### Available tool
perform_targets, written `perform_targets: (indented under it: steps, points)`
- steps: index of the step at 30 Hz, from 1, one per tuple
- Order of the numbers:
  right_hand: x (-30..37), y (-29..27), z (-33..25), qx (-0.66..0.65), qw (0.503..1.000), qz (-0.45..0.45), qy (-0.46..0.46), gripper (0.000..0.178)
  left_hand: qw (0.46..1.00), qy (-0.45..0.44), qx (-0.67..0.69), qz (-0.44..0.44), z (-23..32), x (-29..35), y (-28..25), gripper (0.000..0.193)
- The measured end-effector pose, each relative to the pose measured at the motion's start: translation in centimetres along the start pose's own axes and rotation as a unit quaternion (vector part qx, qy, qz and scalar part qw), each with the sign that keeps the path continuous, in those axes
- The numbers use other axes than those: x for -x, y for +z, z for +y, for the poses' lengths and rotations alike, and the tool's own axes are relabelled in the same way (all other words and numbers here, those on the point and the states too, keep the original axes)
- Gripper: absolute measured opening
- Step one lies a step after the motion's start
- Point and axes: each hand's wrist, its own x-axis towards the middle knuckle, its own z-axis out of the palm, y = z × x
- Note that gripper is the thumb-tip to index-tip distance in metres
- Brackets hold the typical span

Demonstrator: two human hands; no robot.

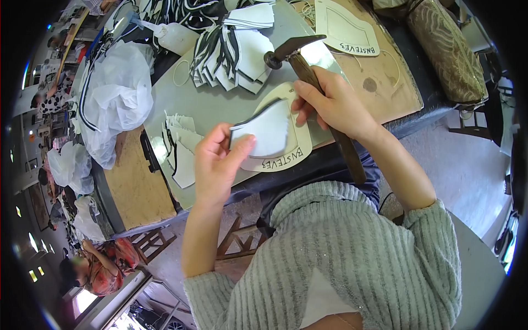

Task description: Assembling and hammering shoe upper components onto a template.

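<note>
My left hand (219, 159) pinches a white shoe-upper piece (267, 132) with a dark trimmed edge and a jagged right side, thumb on top. My right hand (333, 104) is wrapped round the wooden handle of a hammer (347, 157); its dark metal head points up and away from me. Beneath the white piece lies a cream template (301, 151) with black marker lettering, partly covered. Beyond it a fanned stack of similar white pieces (239, 63) rests on the grey work board (214, 104). To the left of my left hand lie a few more white pieces (184, 157).
A second cream template (352, 30) lies on brown board (396, 82) at the far right, near a patterned roll (448, 52). At the left are a white plastic bag (118, 91) and a white squeeze bottle (176, 37). Another person (110, 267) is at the lower left.
</note>
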Motion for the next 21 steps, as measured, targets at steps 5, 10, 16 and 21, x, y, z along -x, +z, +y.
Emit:
perform_targets:
  steps: [5, 10, 16, 21]
  points:
    - [0.2, 0.3, -0.2, 0.003, 1.0, 0.0, -0.006, 0.029, 0.99, 0.071, -0.123, 0.024, -1.8, 0.7, 1.7, 0.017]
    - [0.1, 0.4, 0.0, 0.003, 1.0, 0.008, -0.013, 0.029, 0.941, 0.089, -0.325, 0.021, 0.1, 1.3, 1.7, 0.019]
    - [0.2, 0.2, -0.1, 0.009, 1.0, 0.002, -0.023, 0.029, 0.998, -0.018, -0.05, -0.039, -0.4, 0.3, 1.6, 0.031]
    - [0.2, 0.3, -0.4, 0.002, 1.0, 0.001, -0.012, 0.026, 0.997, -0.013, -0.061, -0.041, -1.6, 0.2, 1.5, 0.031]
